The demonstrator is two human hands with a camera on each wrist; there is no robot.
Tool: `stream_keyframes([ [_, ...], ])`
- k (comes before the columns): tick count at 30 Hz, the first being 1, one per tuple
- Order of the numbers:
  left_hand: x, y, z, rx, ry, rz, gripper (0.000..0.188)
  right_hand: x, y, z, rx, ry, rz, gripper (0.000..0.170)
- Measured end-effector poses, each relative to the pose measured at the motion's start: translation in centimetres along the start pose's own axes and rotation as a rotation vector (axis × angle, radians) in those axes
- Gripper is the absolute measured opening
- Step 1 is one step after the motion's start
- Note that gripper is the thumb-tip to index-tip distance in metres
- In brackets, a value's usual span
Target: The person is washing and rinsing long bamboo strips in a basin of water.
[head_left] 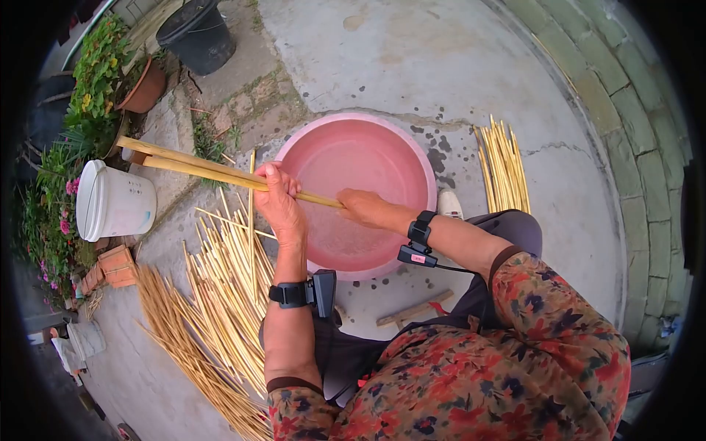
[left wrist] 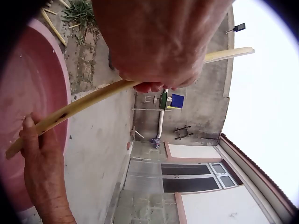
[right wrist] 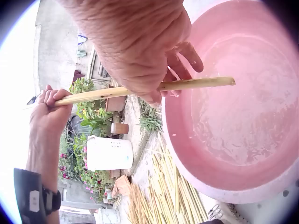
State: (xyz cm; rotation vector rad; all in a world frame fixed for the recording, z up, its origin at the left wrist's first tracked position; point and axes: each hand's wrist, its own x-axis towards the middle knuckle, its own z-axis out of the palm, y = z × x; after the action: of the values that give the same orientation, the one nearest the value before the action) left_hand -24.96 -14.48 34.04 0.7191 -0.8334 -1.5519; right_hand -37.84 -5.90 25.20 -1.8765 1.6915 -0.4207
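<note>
My left hand (head_left: 282,208) grips a pale yellow stalk (head_left: 213,170) around its middle, over the left side of a pink basin (head_left: 426,165). Beyond this hand, toward the left, the stalk shows as two lengths lying close together. Near the other end, my right hand (head_left: 364,207) pinches it between thumb and fingers, above the basin. In the right wrist view, the stalk's cut tip (right wrist: 229,81) sticks out past the right hand (right wrist: 140,46), over shallow water in the basin. The left wrist view has dark spots along the stalk (left wrist: 70,108) between the hands.
Long stalks (head_left: 228,272) lie spread left of the basin, beside brown brushy stems (head_left: 173,305). A shorter bundle (head_left: 504,169) lies on the right. A white bucket (head_left: 121,198), a black bucket (head_left: 197,37) and potted plants stand left. A small wooden piece (head_left: 414,309) lies near the knees.
</note>
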Motion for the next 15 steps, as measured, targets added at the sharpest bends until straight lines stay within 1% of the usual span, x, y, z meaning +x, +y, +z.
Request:
stream_keyframes([
  [1, -0.1, 0.0, -0.2, 0.000, 0.000, 0.000, 0.021, 0.4, -1.4, -0.8, 0.050, 0.016, 0.048, 0.026],
  [2, -0.4, -0.2, -0.1, 0.023, -0.045, -0.016, 0.020, 0.3, -2.2, -1.2, 0.095, 0.038, 0.115, 0.024],
  [3, -0.5, -0.4, 0.1, 0.044, -0.094, -0.028, 0.019, 0.4, -2.3, -1.2, 0.088, 0.048, 0.133, 0.024],
  [5, -0.6, -0.2, -0.1, 0.067, -0.129, -0.021, 0.019, 0.8, -2.8, -0.9, 0.239, 0.155, 0.089, 0.020],
  [7, -1.1, -0.4, 0.6, 0.072, -0.198, -0.039, 0.019, 0.8, -3.9, -1.7, 0.156, 0.146, 0.121, 0.018],
  [8, -1.2, -0.2, 0.8, 0.090, -0.235, -0.023, 0.017, 0.8, -3.9, -1.6, 0.145, 0.167, 0.151, 0.018],
  [10, -1.2, -0.4, 0.5, 0.092, -0.291, -0.011, 0.017, 1.0, -3.7, -1.9, 0.149, 0.101, 0.158, 0.018],
  [11, -1.1, -0.8, -0.1, 0.082, -0.328, 0.003, 0.018, 1.0, -3.4, -2.2, 0.144, 0.117, 0.175, 0.018],
  [12, -0.8, -0.9, -0.6, 0.074, -0.364, 0.019, 0.022, 1.0, -3.3, -2.6, 0.065, 0.107, 0.151, 0.018],
  [13, -0.7, 0.1, -0.3, 0.066, -0.382, 0.013, 0.022, 1.0, -3.3, -3.1, -0.013, 0.096, 0.127, 0.018],
  [14, -0.5, 1.3, 0.4, 0.091, -0.290, 0.057, 0.030, 0.9, -2.7, -4.5, -0.018, 0.123, 0.157, 0.018],
  [15, -0.3, 2.3, 0.7, 0.125, -0.177, 0.112, 0.040, 1.4, -2.1, -6.5, -0.188, 0.070, 0.126, 0.018],
])
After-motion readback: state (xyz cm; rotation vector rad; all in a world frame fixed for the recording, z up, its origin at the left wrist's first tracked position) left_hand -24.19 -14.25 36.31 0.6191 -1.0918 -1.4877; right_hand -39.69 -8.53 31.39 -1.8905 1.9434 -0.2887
